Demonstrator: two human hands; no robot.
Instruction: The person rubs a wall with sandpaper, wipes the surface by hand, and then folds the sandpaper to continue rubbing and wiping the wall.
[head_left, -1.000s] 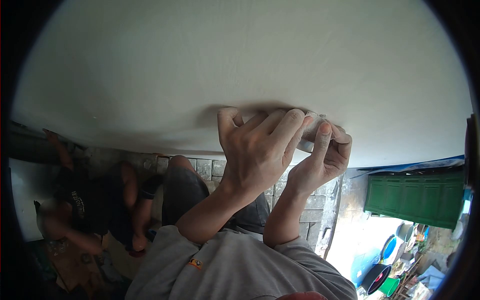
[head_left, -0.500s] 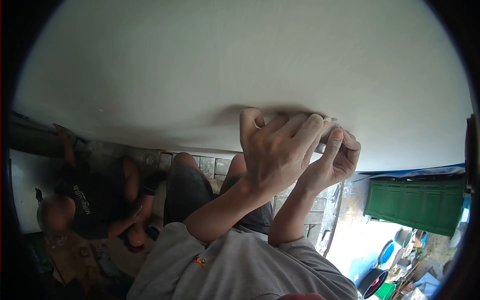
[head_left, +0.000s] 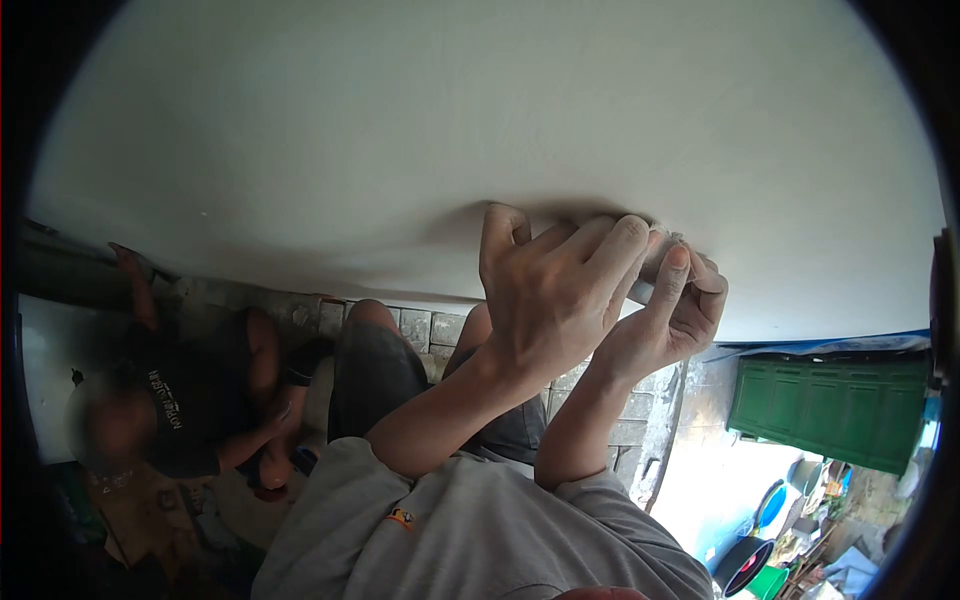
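A large, smooth, pale grey-white surface [head_left: 400, 110] fills the upper view. Both hands are at its lower edge, their fingers dusty. My left hand [head_left: 560, 290] shows its back; its fingers are bent, and its index fingertip meets a small, pale grey piece [head_left: 655, 266]. My right hand [head_left: 672, 320] pinches that same piece between thumb and curled fingers. A thin, whitish, ragged bit shows at its upper end. The fingers partly hide the piece, so its exact kind does not show. My left little finger is bent close to the pale surface, above its shadow.
Another person [head_left: 190, 400] in a dark shirt sits at the left, one hand raised near the pale surface. Grey brickwork [head_left: 415, 328] lies beyond my knees. On the right are a green panelled object [head_left: 830, 405], a black tub [head_left: 742, 566] and mixed clutter.
Both hands stay together at the edge with only slight shifts. The piece is tilted a little differently, and its ragged whitish end shows more. The other person has shifted slightly.
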